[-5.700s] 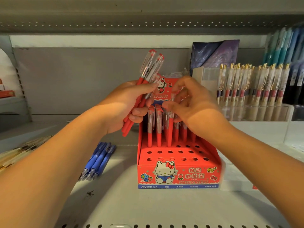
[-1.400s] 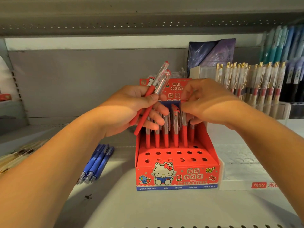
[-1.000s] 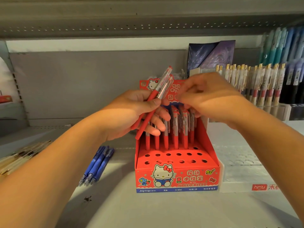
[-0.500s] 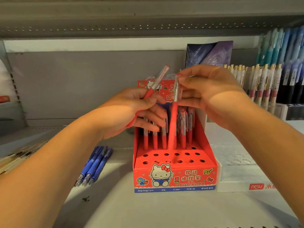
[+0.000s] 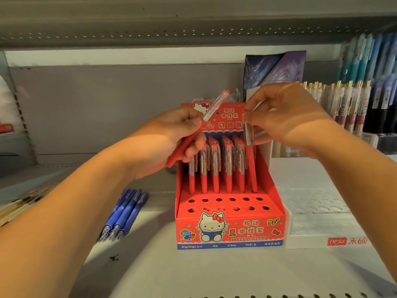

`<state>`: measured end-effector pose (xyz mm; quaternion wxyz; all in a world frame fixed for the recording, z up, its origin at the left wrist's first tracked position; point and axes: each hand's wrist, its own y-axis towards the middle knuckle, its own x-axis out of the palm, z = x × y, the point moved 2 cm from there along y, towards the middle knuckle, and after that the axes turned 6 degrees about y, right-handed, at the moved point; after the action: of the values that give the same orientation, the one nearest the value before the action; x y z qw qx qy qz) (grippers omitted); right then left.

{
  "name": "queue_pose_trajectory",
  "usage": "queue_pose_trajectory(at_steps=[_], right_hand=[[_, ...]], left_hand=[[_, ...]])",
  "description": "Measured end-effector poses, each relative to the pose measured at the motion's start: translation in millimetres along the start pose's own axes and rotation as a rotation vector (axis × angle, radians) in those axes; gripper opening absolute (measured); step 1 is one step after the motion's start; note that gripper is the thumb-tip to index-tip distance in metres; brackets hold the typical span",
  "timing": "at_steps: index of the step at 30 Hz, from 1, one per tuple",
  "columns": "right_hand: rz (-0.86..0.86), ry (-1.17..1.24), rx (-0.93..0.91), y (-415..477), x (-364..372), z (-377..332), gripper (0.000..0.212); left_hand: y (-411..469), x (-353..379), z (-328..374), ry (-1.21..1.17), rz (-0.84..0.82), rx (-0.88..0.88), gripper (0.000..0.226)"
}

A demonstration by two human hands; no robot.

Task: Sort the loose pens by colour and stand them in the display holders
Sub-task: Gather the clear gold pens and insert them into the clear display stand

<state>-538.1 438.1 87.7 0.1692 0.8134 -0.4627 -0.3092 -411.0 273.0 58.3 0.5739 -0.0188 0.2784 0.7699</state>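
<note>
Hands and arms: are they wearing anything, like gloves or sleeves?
Nothing at all! The left hand and right hand have no gloves, and no rings show on the fingers. The left arm and right arm are bare too: no sleeves, watch or bracelet in view.

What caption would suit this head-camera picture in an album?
Right hand pinches a red plastic pen upright in the red cardboard display holder; left hand holds another red plastic pen.
</note>
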Motion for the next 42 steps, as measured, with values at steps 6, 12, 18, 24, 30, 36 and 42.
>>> queue_pose_trajectory(at_steps=[6, 12, 18, 24, 30, 36, 42], right_hand=[[-0.033, -0.016, 0.018, 0, -3, -1, 0.013], [-0.010, -0.051, -0.014, 0, -10, -2, 0.012], [-0.008, -0.054, 0.011, -1, -10, -1, 0.013], [-0.070, -0.026, 0.078, -3, -10, -4, 0.012], [-0.207, -0.267, 0.150, -7, -10, -3, 0.007], [-0.265, -0.486, 0.189, -8, -9, -3, 0.015], [-0.229, -0.694, 0.036, -9, -8, -10, 0.016]], left_hand=[[0, -2, 7, -0.080, -0.011, 0.043, 0.015], [1, -3, 7, -0.093, 0.019, 0.062, 0.013], [2, -7, 7, -0.118, 0.116, 0.073, 0.011], [3, -8, 6, -0.044, 0.167, 0.089, 0.011], [2, -8, 6, 0.050, 0.162, 0.127, 0.008], [0, -8, 7, 0.039, 0.153, 0.158, 0.007], [0, -4, 6, 0.079, 0.132, 0.165, 0.012]])
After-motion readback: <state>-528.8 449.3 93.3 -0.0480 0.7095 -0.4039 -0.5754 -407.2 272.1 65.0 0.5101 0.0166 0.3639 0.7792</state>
